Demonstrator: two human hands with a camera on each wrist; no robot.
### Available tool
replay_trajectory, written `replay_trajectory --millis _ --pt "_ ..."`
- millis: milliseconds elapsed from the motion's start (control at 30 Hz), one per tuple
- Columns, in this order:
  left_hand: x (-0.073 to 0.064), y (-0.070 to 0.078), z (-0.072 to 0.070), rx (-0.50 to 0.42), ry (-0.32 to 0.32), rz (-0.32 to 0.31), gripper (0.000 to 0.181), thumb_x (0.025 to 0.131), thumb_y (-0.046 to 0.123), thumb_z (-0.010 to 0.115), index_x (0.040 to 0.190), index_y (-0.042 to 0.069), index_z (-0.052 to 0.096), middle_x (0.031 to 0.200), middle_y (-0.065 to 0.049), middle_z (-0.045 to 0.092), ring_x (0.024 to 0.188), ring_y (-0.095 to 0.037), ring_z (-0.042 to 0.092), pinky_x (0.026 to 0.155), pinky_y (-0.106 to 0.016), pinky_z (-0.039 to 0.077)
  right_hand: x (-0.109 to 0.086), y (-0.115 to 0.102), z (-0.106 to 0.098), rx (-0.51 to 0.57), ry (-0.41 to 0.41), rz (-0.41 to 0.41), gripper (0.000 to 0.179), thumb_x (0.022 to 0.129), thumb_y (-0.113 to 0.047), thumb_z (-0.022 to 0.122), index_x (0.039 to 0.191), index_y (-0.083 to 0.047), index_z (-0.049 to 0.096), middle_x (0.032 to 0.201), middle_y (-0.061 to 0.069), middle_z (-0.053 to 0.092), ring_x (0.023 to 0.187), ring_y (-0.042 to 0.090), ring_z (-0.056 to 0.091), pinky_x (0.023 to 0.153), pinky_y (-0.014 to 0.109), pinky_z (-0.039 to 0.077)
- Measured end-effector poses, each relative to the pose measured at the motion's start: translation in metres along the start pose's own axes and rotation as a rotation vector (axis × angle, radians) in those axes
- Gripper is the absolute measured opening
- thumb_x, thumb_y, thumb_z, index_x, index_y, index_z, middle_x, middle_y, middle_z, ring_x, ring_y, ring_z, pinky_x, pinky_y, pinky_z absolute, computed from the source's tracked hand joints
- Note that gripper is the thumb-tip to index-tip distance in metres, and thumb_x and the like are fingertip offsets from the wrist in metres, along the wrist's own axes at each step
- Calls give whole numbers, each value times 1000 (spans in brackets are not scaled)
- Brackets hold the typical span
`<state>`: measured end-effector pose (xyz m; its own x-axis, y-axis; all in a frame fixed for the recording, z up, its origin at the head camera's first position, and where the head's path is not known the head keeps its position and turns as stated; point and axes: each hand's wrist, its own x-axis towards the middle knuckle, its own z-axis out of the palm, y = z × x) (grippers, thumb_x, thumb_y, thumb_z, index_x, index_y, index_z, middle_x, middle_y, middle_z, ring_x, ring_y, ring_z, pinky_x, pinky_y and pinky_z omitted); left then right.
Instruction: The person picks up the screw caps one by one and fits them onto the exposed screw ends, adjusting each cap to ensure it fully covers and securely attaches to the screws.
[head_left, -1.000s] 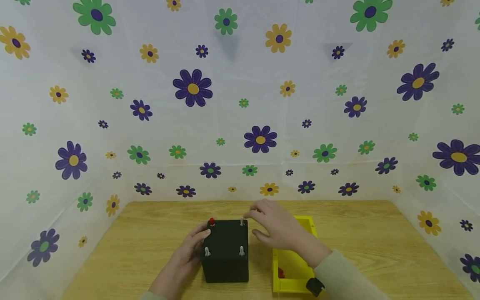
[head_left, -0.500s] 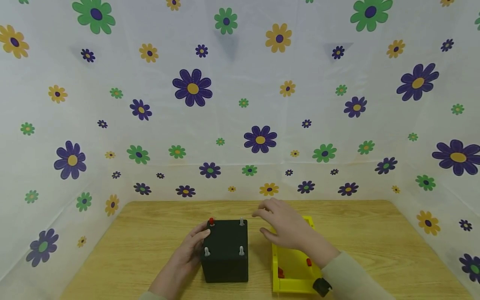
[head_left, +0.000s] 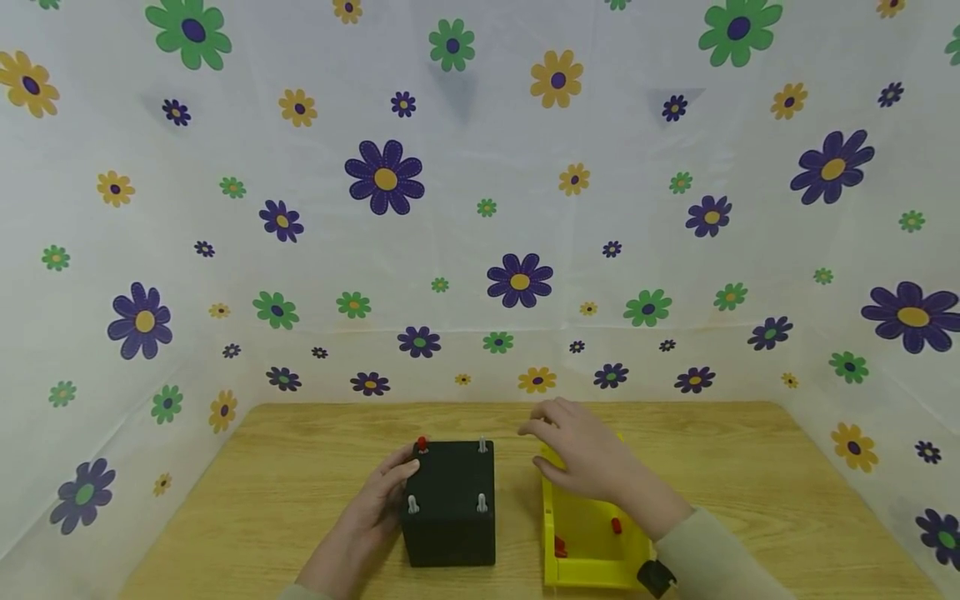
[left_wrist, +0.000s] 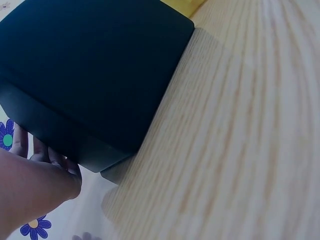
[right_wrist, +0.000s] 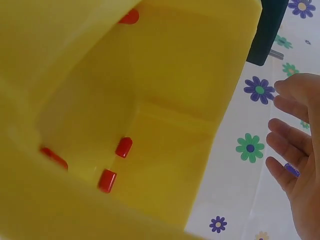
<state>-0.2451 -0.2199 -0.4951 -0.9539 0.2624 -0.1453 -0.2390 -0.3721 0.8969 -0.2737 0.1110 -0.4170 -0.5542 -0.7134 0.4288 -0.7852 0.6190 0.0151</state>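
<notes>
A black box (head_left: 453,483) stands on the table with metal posts at its top corners. The far-left post wears a red cap (head_left: 422,443); the other three posts (head_left: 482,502) are bare metal. My left hand (head_left: 371,500) holds the box's left side, thumb at the top edge. In the left wrist view its fingers are partly hidden behind the box (left_wrist: 90,75). My right hand (head_left: 588,454) hovers over the left rim of a yellow bin (head_left: 592,573), fingers loosely bent and holding nothing. Several red caps (right_wrist: 107,181) lie inside the bin.
The wood-grain table (head_left: 300,450) extends on both sides of the box and bin. A white flower-patterned sheet (head_left: 450,233) closes off the back and sides. A black strap piece (head_left: 656,577) sits at my right wrist, above the bin's near-right corner.
My right hand has drawn away from the box's far-right post toward the right, over the bin, uncovering a red cap inside. The left hand and the box have stayed put.
</notes>
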Motion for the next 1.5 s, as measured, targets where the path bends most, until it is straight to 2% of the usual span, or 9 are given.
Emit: replay_trajectory --millis 167,333,600,867,1000,1100,1167,1367,1500 --pt "0 0 0 8 29 -13 27 107 14 52 118 35 66 111 19 75 107 -2 69 96 -24 55 -3 1 -3 0 -36 51 33 94 -25 79 125 -17 71 119 0 67 112 18 60 102 38 56" --pt "0 0 1 10 36 -9 27 107 14 52 117 35 66 111 19 75 107 -3 68 96 -24 54 -6 5 -3 -3 -22 64 34 92 -23 81 124 -18 72 120 0 67 112 18 60 101 38 56" --pt "1 -1 -2 -6 -21 1 32 109 13 50 116 38 69 113 18 75 107 -3 69 96 -24 55 -12 10 -5 -18 17 47 35 91 -21 82 123 -17 72 117 1 67 107 18 60 96 37 56" --pt "1 -2 -2 -9 -15 3 33 108 13 50 114 39 69 113 19 75 107 -3 68 96 -24 55 -18 14 -5 -19 1 81 35 90 -21 82 123 -18 72 118 1 67 108 18 60 97 38 57" --pt "1 -2 -1 21 18 -7 29 108 15 51 126 34 64 114 20 74 110 -2 68 98 -24 54 -21 17 -3 -18 0 87 36 89 -20 83 124 -17 72 119 1 67 108 18 60 97 39 57" --pt "0 -2 -1 49 42 -23 37 108 19 52 144 25 52 116 21 72 113 -1 66 100 -24 53 -24 20 -2 -17 12 74 38 88 -18 85 123 -16 72 118 1 67 105 18 60 95 39 57" --pt "0 -2 -1 61 47 -31 42 108 20 52 150 22 47 117 21 71 114 0 66 101 -23 52 -25 21 -1 -15 26 59 39 86 -16 87 122 -15 72 117 2 67 104 18 60 93 39 57" --pt "0 -1 -1 43 20 -22 29 109 18 51 135 28 57 116 20 72 112 -1 67 100 -24 53 -30 24 1 -12 22 55 39 85 -14 88 121 -14 72 116 4 67 105 20 62 95 40 57" --pt "1 -1 -1 27 14 -11 28 108 16 51 133 28 58 116 19 72 112 -2 67 99 -24 53 -32 24 3 -9 -17 85 38 87 -17 88 121 -15 72 117 3 68 106 20 62 97 41 57"
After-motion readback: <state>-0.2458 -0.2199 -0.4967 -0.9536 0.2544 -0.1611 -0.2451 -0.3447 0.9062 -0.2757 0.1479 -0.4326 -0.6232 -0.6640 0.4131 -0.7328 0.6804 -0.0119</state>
